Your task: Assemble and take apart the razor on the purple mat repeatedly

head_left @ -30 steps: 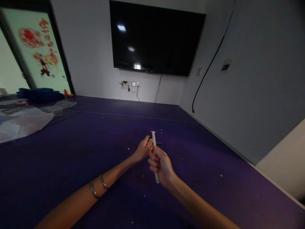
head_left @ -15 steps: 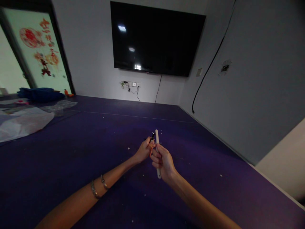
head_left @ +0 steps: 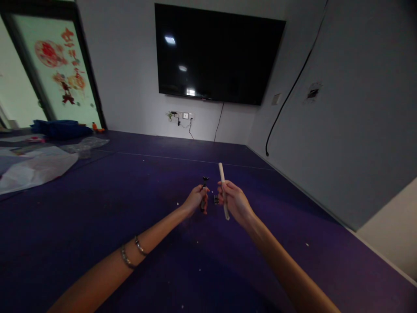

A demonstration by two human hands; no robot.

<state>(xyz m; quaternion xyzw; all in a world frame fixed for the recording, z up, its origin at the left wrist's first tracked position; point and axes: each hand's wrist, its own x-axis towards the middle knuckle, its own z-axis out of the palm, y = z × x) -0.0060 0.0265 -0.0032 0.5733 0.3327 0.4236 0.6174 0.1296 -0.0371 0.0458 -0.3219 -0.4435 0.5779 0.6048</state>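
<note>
My left hand (head_left: 196,200) is closed around a small dark tool (head_left: 203,203); its narrow black head (head_left: 205,178) sticks up above the fingers. Its exact kind is too small to make out. In my right hand (head_left: 239,202) is a slim off-white stick (head_left: 222,173), held nearly upright between thumb and fingers. Its top is rounded and a small hole shows near its lower end. Just left of the right fingers is a small dark, shiny piece (head_left: 216,199); whether the hand holds it I cannot tell. The two hands are apart.
Small white bits (head_left: 177,204) are scattered over the purple floor (head_left: 156,182). Clear and white plastic sheets (head_left: 48,167) and a blue cloth bundle (head_left: 60,128) lie at the left. A black cable (head_left: 289,91) hangs on the right wall, and a large television (head_left: 218,54) hangs ahead.
My hands have separated. The right hand has moved right and up with the stick; the left has shifted slightly left with the dark tool. The view has turned a little left.
</note>
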